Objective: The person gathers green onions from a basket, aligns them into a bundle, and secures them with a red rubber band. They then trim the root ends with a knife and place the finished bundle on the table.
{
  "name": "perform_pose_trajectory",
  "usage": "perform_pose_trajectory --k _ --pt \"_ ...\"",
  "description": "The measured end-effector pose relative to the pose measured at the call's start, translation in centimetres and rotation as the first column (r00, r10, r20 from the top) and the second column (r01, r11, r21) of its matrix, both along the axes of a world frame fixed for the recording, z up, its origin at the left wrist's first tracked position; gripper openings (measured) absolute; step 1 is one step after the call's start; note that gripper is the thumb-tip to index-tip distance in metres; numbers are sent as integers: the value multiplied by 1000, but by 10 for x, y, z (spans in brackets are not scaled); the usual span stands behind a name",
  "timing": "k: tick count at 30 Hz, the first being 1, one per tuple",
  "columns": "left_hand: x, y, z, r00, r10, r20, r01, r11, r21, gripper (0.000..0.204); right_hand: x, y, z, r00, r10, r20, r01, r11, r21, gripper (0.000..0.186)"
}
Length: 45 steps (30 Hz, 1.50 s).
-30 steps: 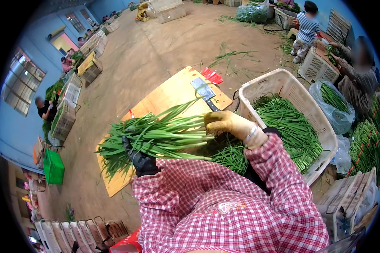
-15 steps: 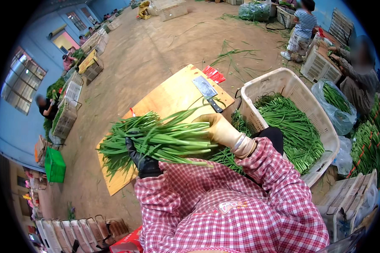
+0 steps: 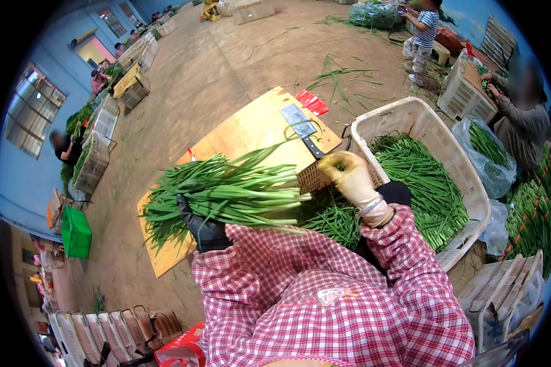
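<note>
A bunch of garlic chives (image 3: 226,191) lies across my left hand (image 3: 203,227), which wears a black glove. The fingers are wrapped round the bunch from below. Its leafy ends fan out to the left and its pale stem ends point right. My right hand (image 3: 349,174), in a cream glove with yellowed fingertips, is held apart from the bunch, just right of the stem ends. Those fingers are curled together, and what they hold, if anything, is hidden. Under the bunch is a wooden board (image 3: 245,131); a cleaver (image 3: 301,127) with a black handle lies on it.
To the right stands a white plastic crate (image 3: 480,211) full of chives. Loose chives (image 3: 333,220) lie below my right hand. Red strips (image 3: 312,103) rest at the board's far edge. A green crate (image 3: 76,232) sits at left. A co-worker (image 3: 523,116) and a child (image 3: 423,37) are at far right.
My right hand has left the stem ends and moved right and slightly up, its fingers curling. My left hand still holds the bunch, shifted slightly. The child has moved.
</note>
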<state>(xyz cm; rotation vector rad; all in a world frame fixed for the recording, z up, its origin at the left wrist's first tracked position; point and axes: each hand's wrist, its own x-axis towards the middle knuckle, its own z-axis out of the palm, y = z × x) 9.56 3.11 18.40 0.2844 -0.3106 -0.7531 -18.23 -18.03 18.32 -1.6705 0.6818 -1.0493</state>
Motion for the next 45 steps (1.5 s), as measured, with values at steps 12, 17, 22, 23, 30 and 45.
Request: perform_pose_trajectory --k 12,17,22,23,30,45 --pt "-1 -9 -2 995 21 100 -27 998 58 38 26 8 38 635 771 -47 -691 594 412 40" --pt "-1 -5 6 1000 -8 -8 8 999 34 39 48 41 27 829 494 262 -559 730 392 37" --pt "-2 -1 -2 999 29 36 -33 995 98 39 32 40 28 856 504 110 -479 697 534 30" --pt "-4 -3 -4 991 85 105 -100 984 149 40 30 39 21 889 454 60 -422 762 491 28" --pt "19 12 -10 995 77 69 -84 992 95 43 -29 0 2 441 -66 -895 -162 975 -152 25" --pt "-12 -3 22 987 0 160 -12 997 74 46 6 -12 70 509 815 277 -823 367 434 46"
